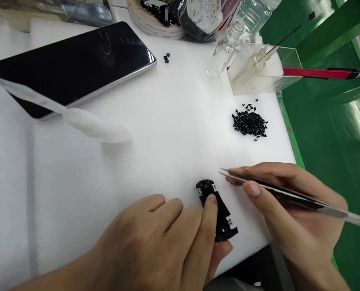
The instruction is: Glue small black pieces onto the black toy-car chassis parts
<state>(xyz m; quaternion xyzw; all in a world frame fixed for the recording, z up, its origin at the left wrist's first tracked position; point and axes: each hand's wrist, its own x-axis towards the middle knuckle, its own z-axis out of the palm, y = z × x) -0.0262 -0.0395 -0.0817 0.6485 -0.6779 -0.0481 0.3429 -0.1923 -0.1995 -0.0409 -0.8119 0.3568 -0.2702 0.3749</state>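
A small black moulded plastic part (222, 218) with metal contacts along its edges is gripped in my left hand (168, 238). The index finger presses on its upper face and the thumb shows at its lower end. My right hand (295, 214) pinches a pair of metal tweezers (301, 199). Their thin tips point left, slightly apart, above and to the right of the black part, with nothing visible between them. Beyond the right hand lies a pile of tiny black pieces (249, 122) on the white foam sheet (168, 153).
A large dark-screened phone (77, 64) lies at upper left, with a white nozzle-like tube (95, 126) in front. At the back are a tape roll (155, 28), a glass vial (221, 56) and a clear box (243, 76). A red-handled tool (316, 73) juts over the right edge.
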